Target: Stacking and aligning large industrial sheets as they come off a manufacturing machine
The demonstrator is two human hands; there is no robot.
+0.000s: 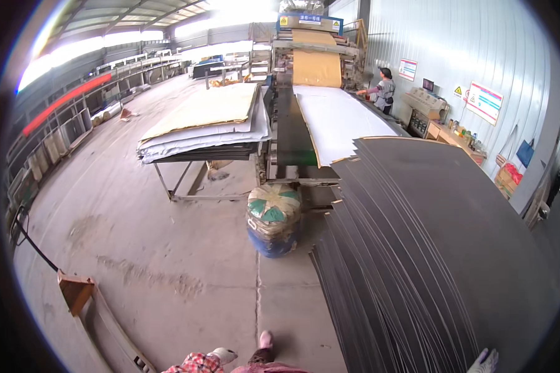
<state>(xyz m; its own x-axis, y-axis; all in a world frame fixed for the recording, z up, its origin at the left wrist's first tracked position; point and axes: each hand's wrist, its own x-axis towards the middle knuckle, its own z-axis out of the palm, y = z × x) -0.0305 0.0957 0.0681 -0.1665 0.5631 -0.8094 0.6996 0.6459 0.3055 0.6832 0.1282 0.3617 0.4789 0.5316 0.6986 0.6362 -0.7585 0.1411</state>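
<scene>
Concrete floor [186, 248], dusty and pale, ran across the hall, with a light, ribbed wall [466, 37] along the right.

Largest thing on it: a tall stack of dark sheets [454, 217], at the person's right, filling the lower right of the view. Top face charcoal to near-black, matt, broad and smooth. Thin tan line along the far edge; small tan bits at a few corners. Side showed many thin layers, edges uneven, fanned in steps, a few pale lines between them. What bore the stack was hidden.

Beyond it stood a machine [311, 47], a tan sheet [317, 68] hanging down its front. A white sheet [342, 121] lay on its bed, near end partly hidden behind the stack. Left of the bed, a metal-legged bench [214, 198] carried a pile of sheets [199, 118]: yellowish on top, white and dark below. Pallet jack [76, 293], orange, lower left. Wrapped bundle [273, 217], tan and green over blue, near the bed's end. Co-worker [384, 93] stood right of the machine.

Right hand [484, 362], gloved: fingers extended, lying against the stack's top near its left edge; any grip could not be told. Left hand [224, 355], gloved, below a plaid sleeve [196, 363], apart from the stack; nothing seen in it, finger spread unclear.
</scene>
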